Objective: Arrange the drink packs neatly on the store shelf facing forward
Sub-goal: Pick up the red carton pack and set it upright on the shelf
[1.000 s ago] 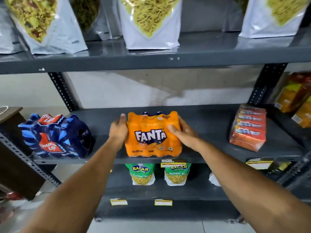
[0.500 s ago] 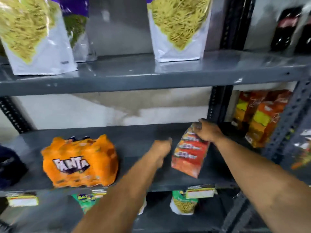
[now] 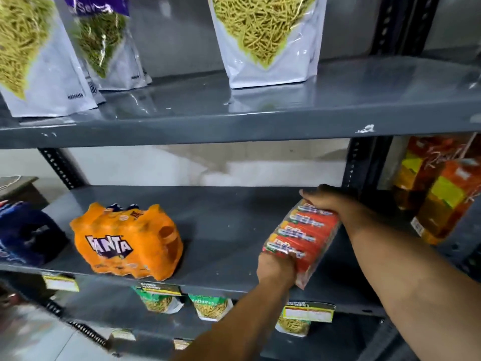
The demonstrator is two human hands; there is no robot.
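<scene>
Both hands, left hand (image 3: 277, 267) and right hand (image 3: 328, 201), clasp the glossy, shrink-wrapped red rectangular drink pack (image 3: 303, 237).

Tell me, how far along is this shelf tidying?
About midway, I'd guess. The orange Fanta pack stands on the middle shelf with its logo forward, slightly angled. The red carton pack is in hand: left hand at its near end, right hand at its far end, tilted. The dark blue pack at the left edge looks untouched.

"FANTA" on orange drink pack (image 3: 125, 242); "Ratlami" on green snack bag (image 3: 210, 306) below.
</scene>
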